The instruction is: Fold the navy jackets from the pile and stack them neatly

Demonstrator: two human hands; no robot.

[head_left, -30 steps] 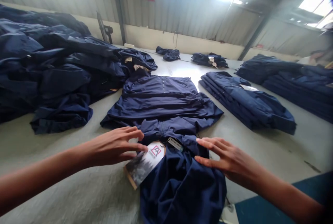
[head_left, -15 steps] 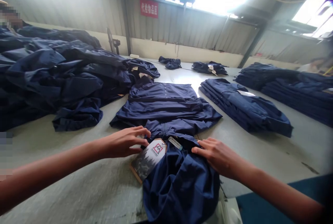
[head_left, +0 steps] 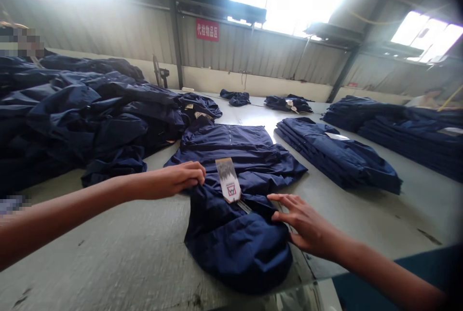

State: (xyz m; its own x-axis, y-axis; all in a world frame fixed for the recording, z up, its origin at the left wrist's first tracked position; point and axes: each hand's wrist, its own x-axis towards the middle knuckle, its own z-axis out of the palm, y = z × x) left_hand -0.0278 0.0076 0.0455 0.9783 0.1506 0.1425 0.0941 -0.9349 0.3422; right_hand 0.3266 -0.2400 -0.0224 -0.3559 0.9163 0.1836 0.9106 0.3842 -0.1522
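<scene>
A navy jacket (head_left: 235,190) lies flat on the grey table (head_left: 119,253), its hood end toward me. A paper hang tag (head_left: 227,181) stands up from its collar area. My left hand (head_left: 177,179) is closed in a pinch on the jacket's fabric at the left shoulder. My right hand (head_left: 307,224) rests on the jacket's right side with its fingers stretched out and apart.
A big loose heap of navy jackets (head_left: 72,108) fills the left. A neat stack of folded jackets (head_left: 336,152) lies to the right, a longer stack (head_left: 405,128) behind it. Two small bundles (head_left: 285,102) sit at the far edge. A person is partly visible far left.
The hang tag has flipped from lying at the left of the hood to standing over the jacket's middle. My left hand closed on the fabric and the hood end was smoothed.
</scene>
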